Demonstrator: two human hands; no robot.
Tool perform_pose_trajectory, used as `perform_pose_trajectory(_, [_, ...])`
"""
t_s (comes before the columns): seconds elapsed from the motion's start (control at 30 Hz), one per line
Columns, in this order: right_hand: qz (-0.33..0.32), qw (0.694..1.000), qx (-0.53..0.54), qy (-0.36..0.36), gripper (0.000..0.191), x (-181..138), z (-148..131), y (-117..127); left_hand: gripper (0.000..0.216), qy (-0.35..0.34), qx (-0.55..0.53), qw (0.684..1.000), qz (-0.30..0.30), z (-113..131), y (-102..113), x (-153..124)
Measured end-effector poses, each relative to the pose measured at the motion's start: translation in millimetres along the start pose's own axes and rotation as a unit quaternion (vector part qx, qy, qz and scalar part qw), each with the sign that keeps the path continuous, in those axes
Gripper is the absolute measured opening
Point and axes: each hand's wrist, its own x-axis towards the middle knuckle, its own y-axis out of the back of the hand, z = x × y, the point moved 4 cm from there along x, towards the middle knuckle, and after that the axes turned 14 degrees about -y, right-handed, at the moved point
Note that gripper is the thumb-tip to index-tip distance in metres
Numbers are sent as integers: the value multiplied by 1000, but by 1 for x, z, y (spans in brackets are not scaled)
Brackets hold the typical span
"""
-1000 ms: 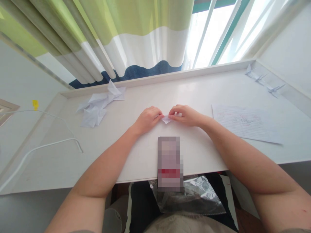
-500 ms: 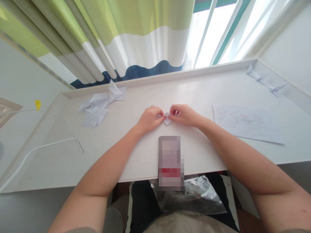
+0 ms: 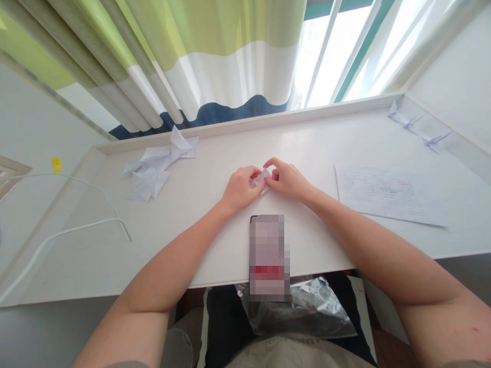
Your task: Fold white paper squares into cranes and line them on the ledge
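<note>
A small piece of folded white paper (image 3: 262,178) is held between my two hands over the middle of the white desk (image 3: 215,245). My left hand (image 3: 241,188) pinches its left side between thumb and fingers. From the other side, my right hand (image 3: 286,179) grips it with the thumb low and the index finger arched over the top. Fingers cover much of the paper, so its exact folds cannot be made out. Just below the hands lies a phone (image 3: 268,250) with a blurred screen, reaching over the desk's front edge.
Several folded white papers (image 3: 151,171) lie in a heap at the back left. Several folded paper shapes (image 3: 412,122) line the right wall, behind a printed sheet (image 3: 387,194). A white cable (image 3: 76,225) crosses the left side. Clear plastic wrap (image 3: 318,306) rests on the lap.
The small paper has been lifted and tilted from its flat diamond position. My left hand has shifted slightly right, and my right index finger has risen over the paper.
</note>
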Motion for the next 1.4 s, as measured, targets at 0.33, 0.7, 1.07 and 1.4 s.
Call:
perform_pose_trajectory(0.33, [18, 997, 43, 66, 16, -4, -1, 8, 27, 44, -77, 995, 46, -2, -1, -5])
perform_pose_trajectory(0.7, [-35, 996, 12, 86, 11, -1, 2, -3, 17, 37, -63, 997, 27, -3, 0, -1])
perform_pose_trajectory(1.07, [-25, 997, 42, 57, 23, -2, 4, -2, 28, 12, -45, 998, 29, -6, 1, 1])
perform_pose_trajectory(1.4, [-28, 972, -44, 228, 24, -11, 0, 13, 21, 12, -41, 999, 32, -5, 1, 0])
